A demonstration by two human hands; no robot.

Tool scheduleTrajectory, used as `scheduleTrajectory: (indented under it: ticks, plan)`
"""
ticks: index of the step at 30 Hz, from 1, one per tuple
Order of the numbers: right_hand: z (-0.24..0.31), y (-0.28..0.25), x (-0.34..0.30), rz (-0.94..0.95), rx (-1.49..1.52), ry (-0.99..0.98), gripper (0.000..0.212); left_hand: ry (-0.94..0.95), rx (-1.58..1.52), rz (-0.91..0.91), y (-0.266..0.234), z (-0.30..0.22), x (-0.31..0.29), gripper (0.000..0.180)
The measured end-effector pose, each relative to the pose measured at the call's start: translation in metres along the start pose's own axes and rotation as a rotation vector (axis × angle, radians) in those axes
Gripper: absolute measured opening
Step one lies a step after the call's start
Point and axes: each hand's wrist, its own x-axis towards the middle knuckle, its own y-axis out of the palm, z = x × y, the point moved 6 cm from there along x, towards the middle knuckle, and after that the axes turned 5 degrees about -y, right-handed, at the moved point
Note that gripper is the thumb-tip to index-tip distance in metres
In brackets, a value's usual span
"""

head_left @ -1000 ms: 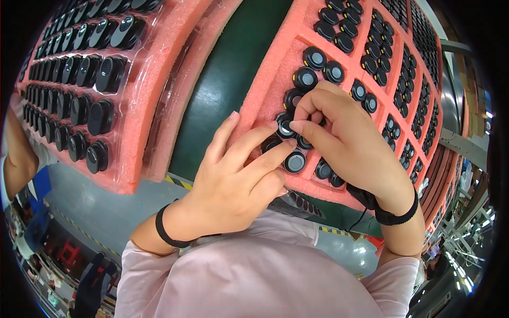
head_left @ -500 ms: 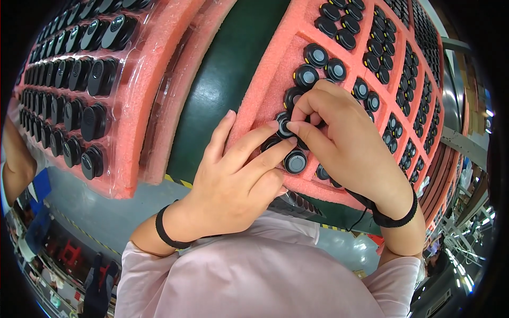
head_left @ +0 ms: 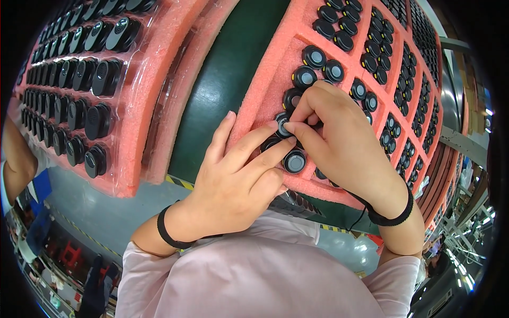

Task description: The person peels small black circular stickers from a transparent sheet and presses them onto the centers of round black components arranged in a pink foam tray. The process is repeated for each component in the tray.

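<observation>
My left hand reaches over the front corner of a pink foam tray, fingers spread. Its index and middle fingertips touch a round black part with a grey disc face, one on either side. From the right, my right hand is closed in a pinch, thumb tip against that same part's face. Whatever lies between thumb and index finger is hidden. Similar round black parts sit in the same compartment, including another grey-faced part just below the left fingertips.
At left, a clear plastic tray on pink foam holds rows of black oval devices. A dark green surface runs between the trays. Further foam compartments with round parts extend right. Another person's arm shows at the far left.
The pinched fingers of my right hand have shifted very slightly at the round part. My left hand keeps its place. The tray of oval devices sits slightly further right.
</observation>
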Motion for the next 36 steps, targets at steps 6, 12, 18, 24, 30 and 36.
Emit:
scheduleTrajectory:
  ticks: [6, 12, 18, 24, 30, 36]
  plan:
    - [0.002, -0.007, -0.005, -0.073, -0.001, 0.008, 0.011, 0.001, -0.003, 0.02, -0.004, -0.001, 0.001, 0.026]
    - [0.026, -0.014, -0.042, 0.13, 0.416, 0.054, 0.013, -0.002, -0.129, -0.035, -0.02, -0.005, 0.001, 0.024]
    - [0.032, -0.006, -0.073, 0.12, 0.506, 0.063, 0.019, -0.059, -0.427, 0.078, -0.015, -0.005, 0.002, 0.012]
    - [0.033, -0.013, -0.078, -0.052, 0.35, -0.025, 0.024, -0.169, -0.646, 0.141, -0.019, -0.009, 0.015, 0.015]
    - [0.032, -0.016, -0.078, -0.057, 0.312, -0.08, 0.024, -0.134, -0.61, 0.097, -0.015, -0.012, 0.015, 0.014]
    - [0.033, -0.015, -0.077, -0.093, 0.32, -0.082, 0.024, -0.152, -0.624, 0.064, -0.01, -0.011, 0.01, 0.016]
